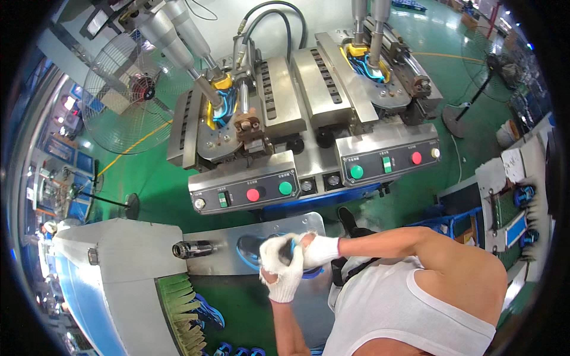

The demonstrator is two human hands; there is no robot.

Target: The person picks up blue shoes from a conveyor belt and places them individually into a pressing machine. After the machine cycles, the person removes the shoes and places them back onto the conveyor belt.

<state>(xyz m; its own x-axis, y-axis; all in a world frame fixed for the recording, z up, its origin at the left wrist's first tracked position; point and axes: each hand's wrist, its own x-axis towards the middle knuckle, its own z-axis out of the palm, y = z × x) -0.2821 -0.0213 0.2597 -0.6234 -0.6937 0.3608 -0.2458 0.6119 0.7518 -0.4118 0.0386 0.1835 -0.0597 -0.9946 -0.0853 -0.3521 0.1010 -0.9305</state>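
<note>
Both my hands wear white knit gloves with torn fingertips, and they meet over a metal shelf (231, 264). My left hand (280, 270) is closed around a dark shoe (286, 252), whose grey-black part shows between the fingers. Against its right side presses my right hand (320, 250), fingers bent onto the same shoe and a bare fingertip showing. My gloves cover most of this shoe. Left of them, a dark shoe with a bright blue sole edge (248, 250) lies on the shelf. A blue edge also shows below my right glove; I cannot tell which shoe it belongs to.
Ahead stands a two-station press (279, 113) with red and green buttons on its panels. A conveyor housing with a green bristle curtain (178, 308) is at left, blue shoes (208, 311) beside it. A black cylinder (193, 249) sits on the shelf. Pedestal fans (127, 95) flank the press.
</note>
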